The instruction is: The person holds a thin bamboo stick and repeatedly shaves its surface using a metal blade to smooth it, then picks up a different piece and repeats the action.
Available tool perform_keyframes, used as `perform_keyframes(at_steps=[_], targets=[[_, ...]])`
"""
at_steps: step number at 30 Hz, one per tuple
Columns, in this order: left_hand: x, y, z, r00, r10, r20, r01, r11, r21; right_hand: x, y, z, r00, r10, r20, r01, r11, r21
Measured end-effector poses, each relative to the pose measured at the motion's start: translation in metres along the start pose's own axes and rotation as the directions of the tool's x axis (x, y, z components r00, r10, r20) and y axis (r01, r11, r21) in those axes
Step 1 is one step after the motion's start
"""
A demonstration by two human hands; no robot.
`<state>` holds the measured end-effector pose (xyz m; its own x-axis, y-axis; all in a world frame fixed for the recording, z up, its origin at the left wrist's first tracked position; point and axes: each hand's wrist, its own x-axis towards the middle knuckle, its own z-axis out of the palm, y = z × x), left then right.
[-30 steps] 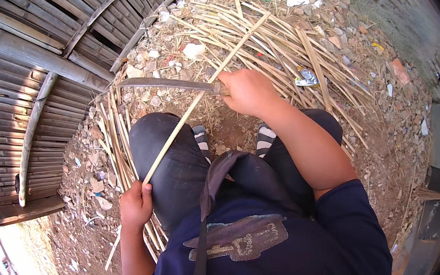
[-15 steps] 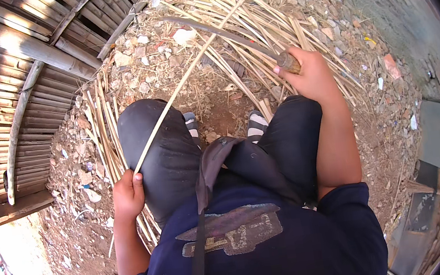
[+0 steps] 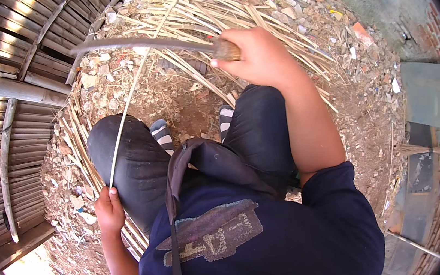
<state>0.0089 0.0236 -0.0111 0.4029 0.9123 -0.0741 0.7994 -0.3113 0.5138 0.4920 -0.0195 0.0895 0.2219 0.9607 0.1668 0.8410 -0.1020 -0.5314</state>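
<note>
Now the right hand [image 3: 257,56] grips the long blade [image 3: 137,43] raised; left hand [image 3: 109,209] pinches the bamboo strip [image 3: 126,113]. Best keep that strip taut, fingers clear.

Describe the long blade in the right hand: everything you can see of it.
The blade is long, narrow, slightly curved dark metal, dull and worn-looking. It runs nearly level from a brownish wooden handle, out toward the person's left. The right hand has its grip closed around the handle. The blade is raised above the pile of split bamboo strips and crosses the thin strip held by the left hand; contact cannot be told.
</note>
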Motion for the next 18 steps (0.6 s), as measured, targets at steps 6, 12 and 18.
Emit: perform_keyframes(at_steps=[6, 12, 18], targets=[[-0.005, 0.001, -0.004, 0.998, -0.049, 0.039, 0.047, 0.997, 0.06, 0.041, -0.021, 0.05, 0.982, -0.115, 0.148, 0.136, 0.981, -0.14], [-0.008, 0.001, -0.005, 0.999, -0.016, -0.051, 0.022, 0.994, 0.104, 0.038, 0.006, 0.075, 0.988, -0.025, 0.154, 0.048, 0.988, -0.149], [-0.005, 0.014, -0.027, 0.993, -0.066, 0.098, 0.068, 0.998, -0.012, 0.032, -0.018, 0.092, 0.967, -0.173, 0.185, 0.197, 0.973, -0.119]])
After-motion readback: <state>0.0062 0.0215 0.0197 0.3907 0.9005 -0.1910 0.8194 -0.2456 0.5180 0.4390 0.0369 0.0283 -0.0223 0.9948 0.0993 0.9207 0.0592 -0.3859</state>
